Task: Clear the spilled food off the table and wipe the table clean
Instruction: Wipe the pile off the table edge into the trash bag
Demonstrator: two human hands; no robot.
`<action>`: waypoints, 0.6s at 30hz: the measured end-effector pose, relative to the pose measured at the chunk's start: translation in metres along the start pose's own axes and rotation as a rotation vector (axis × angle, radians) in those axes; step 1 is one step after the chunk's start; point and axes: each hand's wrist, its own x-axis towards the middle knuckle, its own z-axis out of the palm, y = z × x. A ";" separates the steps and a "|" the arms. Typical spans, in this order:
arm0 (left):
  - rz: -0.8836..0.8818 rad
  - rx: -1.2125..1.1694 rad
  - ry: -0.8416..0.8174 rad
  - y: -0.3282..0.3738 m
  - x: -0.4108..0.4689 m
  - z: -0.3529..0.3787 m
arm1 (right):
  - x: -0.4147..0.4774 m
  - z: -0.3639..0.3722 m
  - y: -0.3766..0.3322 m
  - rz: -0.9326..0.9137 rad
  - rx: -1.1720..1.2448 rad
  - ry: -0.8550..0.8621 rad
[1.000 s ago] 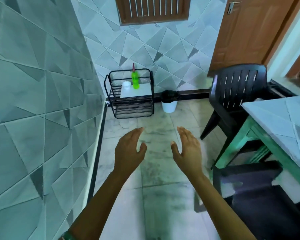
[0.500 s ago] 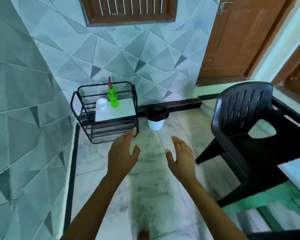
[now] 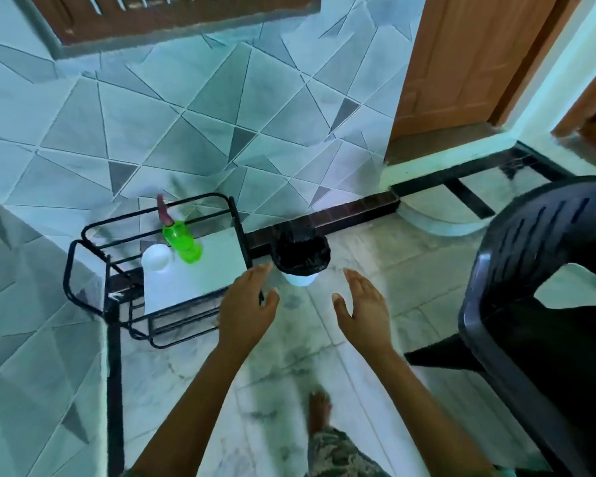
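green bottle [image 3: 183, 243] on the wire rack [image 3: 113, 325], left of centre, looks tippy; left hand [image 3: 245, 306] and right hand [image 3: 365, 309] are flat and empty, so a sloppy reach might topple it.

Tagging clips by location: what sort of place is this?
Most likely a room in a home, perhaps a dining or wash corner: a black wire rack holding a green bottle, a small lined bin against the tiled wall, and a plastic chair.
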 end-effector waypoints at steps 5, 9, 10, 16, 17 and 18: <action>-0.062 -0.054 -0.098 -0.021 0.119 0.032 | 0.116 0.038 0.020 0.081 0.017 -0.103; -0.160 -0.077 -0.151 -0.056 0.213 0.065 | 0.200 0.079 0.034 0.112 0.028 -0.187; -0.186 -0.077 -0.173 -0.065 0.234 0.074 | 0.219 0.089 0.038 0.115 0.025 -0.203; -0.429 -0.174 -0.359 -0.153 0.362 0.177 | 0.321 0.185 0.093 0.264 0.040 -0.327; -0.498 -0.187 -0.389 -0.169 0.375 0.196 | 0.331 0.204 0.106 0.313 0.051 -0.345; -0.552 -0.199 -0.417 -0.184 0.386 0.216 | 0.341 0.222 0.118 0.338 0.057 -0.367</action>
